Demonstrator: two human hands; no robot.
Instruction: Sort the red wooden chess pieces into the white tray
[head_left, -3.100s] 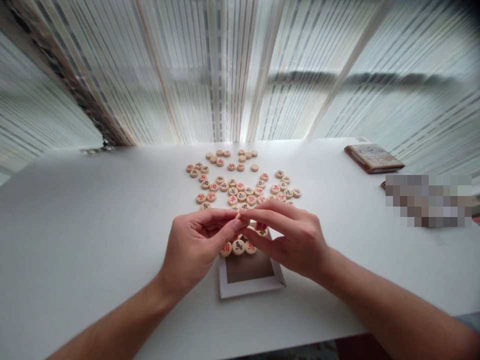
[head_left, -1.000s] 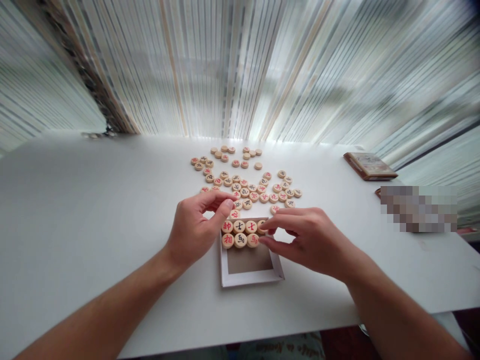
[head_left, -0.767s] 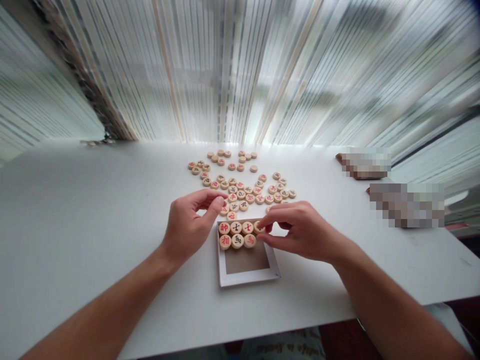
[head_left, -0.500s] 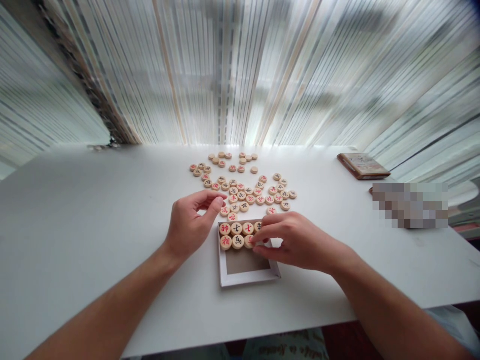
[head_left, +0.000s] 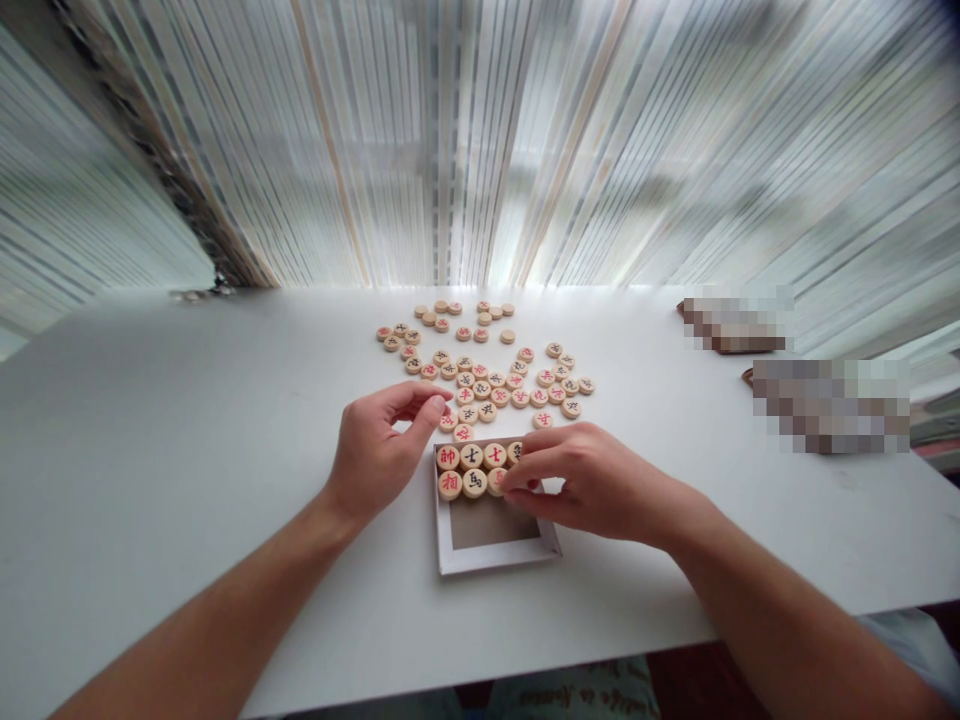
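Observation:
A shallow white box (head_left: 495, 556) with a brown floor lies near the table's front edge. Round wooden game pieces (head_left: 471, 470) with red and black characters fill two rows at its far end. My right hand (head_left: 592, 480) rests over the box's right side, fingers pinched on a piece in the second row. My left hand (head_left: 375, 450) sits beside the box's left wall, fingers curled loosely with thumb and forefinger apart, holding nothing I can see. Several loose pieces (head_left: 487, 370) lie scattered on the white table (head_left: 187, 430) beyond the box.
A brown flat box (head_left: 735, 330), partly blurred, lies at the far right of the table, with another blurred object (head_left: 832, 405) nearer. Striped sheer curtains (head_left: 480, 140) hang behind the table. The table's front edge runs just below the white box.
Three seconds ago both hands held one piece above the box. They have since parted: the right hand lowered to the second row, and the left hand drew back beside the box.

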